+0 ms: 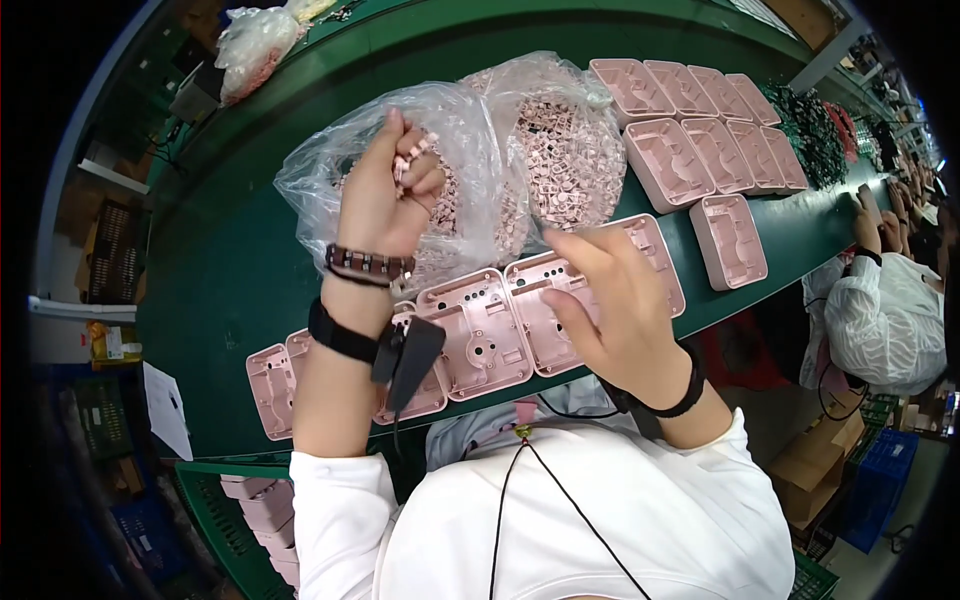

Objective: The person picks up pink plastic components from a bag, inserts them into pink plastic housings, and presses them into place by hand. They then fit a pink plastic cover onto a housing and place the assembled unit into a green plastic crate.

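My left hand point(385, 200) is raised over a clear plastic bag point(318, 165) of small pink parts. Its fingers curl around several small pink plastic pieces point(412, 158). My right hand point(630, 310) hovers with thumb and forefinger apart, above a row of pink plastic housings point(478, 345) along the near side of the table. Nothing shows between those fingers. The housings lie with their hollow, studded insides facing up; my left forearm covers part of the row. A second bag's heap of pink parts point(570, 165) lies just beyond my right hand.
More pink housings point(668, 162) stand in two rows on the green table point(225, 235) at the far right, with a single one point(730, 240) nearer. Beyond them lies a pile of dark parts point(808, 130). A co-worker's sleeve point(885, 325) is at right. A green crate point(215, 510) with pink pieces stands lower left.
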